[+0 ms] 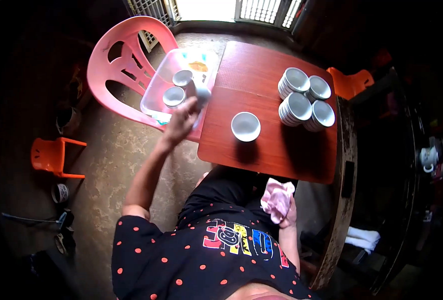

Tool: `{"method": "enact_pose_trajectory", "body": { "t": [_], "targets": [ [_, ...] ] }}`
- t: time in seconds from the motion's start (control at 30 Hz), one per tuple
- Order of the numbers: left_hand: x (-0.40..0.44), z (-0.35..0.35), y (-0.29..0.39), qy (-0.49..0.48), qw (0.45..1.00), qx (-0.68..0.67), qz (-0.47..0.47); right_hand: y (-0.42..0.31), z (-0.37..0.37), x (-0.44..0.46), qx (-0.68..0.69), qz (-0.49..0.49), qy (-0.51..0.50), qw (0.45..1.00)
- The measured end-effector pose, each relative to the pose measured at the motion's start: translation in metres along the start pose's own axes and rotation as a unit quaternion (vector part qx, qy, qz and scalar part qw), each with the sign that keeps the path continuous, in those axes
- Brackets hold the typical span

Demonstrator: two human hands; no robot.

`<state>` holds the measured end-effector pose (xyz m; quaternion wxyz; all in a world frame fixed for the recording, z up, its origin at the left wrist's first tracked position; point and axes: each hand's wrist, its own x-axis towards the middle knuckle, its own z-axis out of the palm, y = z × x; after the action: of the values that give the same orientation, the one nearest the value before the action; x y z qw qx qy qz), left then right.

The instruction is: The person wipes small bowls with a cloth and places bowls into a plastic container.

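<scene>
My left hand (184, 117) reaches over the clear plastic bin (151, 92) at the table's left side. Its fingers are closed on a white bowl (202, 96), which is blurred. Two more white bowls, an upper one (182, 78) and a lower one (173, 97), are in the bin. In my right hand (290, 214), near my lap, is a crumpled pink cloth (277, 200). A single white bowl (245, 127) stands upright near the front of the red-brown table (271, 150). Further right are several stacks of white bowls (297, 107).
The bin rests on a pink plastic chair (101, 60). An orange small chair (49, 155) is on the floor at left, and another orange chair (351, 80) is behind the table at right. A wooden bench (339, 215) runs along the right side.
</scene>
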<state>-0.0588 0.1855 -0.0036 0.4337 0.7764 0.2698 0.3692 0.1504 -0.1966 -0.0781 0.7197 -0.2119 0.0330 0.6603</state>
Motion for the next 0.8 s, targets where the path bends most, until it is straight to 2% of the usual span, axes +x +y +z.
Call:
{"method": "enact_pose_trajectory", "body": {
  "t": [0.03,0.07,0.13,0.2,0.23,0.3,0.37,0.4,0.47,0.53,0.57,0.67,0.7,0.8],
  "targets": [
    [0.022,-0.014,-0.012,0.014,1.0,-0.016,-0.007,0.0,0.0,-0.006,-0.015,-0.006,0.051,0.999],
    [0.042,-0.031,-0.033,0.014,0.998,0.065,-0.02,0.004,-0.016,-0.012,-0.048,-0.028,0.119,0.991],
    [0.077,-0.049,-0.073,0.036,0.992,0.123,-0.019,0.011,-0.039,-0.021,-0.067,-0.032,0.112,0.991],
    [0.105,-0.059,-0.12,-0.011,0.985,0.159,-0.061,0.019,-0.045,-0.023,-0.073,-0.044,0.099,0.991],
    [0.112,-0.057,-0.122,-0.016,0.969,0.236,-0.064,0.021,-0.047,-0.022,-0.052,-0.042,0.095,0.993],
    [0.12,-0.05,-0.128,-0.028,0.92,0.385,-0.075,0.023,-0.064,-0.024,-0.058,-0.072,0.147,0.985],
    [0.126,-0.042,-0.146,-0.057,0.905,0.405,-0.118,0.023,-0.054,-0.021,-0.074,-0.12,0.186,0.972],
    [0.126,-0.037,-0.155,-0.072,0.896,0.414,-0.141,0.021,-0.085,-0.026,-0.057,-0.103,0.147,0.982],
    [0.124,-0.033,-0.144,-0.138,0.885,0.413,-0.167,0.021,-0.097,-0.03,-0.072,-0.141,0.233,0.959],
    [0.113,-0.039,-0.157,-0.171,0.902,0.386,-0.085,0.017,-0.104,-0.035,-0.068,-0.126,0.226,0.964],
    [0.109,-0.039,-0.143,-0.214,0.881,0.412,-0.088,0.015,-0.106,-0.035,-0.065,-0.118,0.222,0.966],
    [0.099,-0.047,-0.161,-0.278,0.892,0.35,-0.062,0.018,-0.091,-0.028,-0.033,-0.15,0.31,0.938],
    [0.097,-0.047,-0.164,-0.3,0.879,0.367,-0.056,0.017,-0.082,-0.025,-0.037,-0.142,0.305,0.941],
    [0.1,-0.042,-0.157,-0.345,0.861,0.353,-0.122,0.015,-0.091,-0.022,-0.071,-0.096,0.226,0.967]
  ]
}}
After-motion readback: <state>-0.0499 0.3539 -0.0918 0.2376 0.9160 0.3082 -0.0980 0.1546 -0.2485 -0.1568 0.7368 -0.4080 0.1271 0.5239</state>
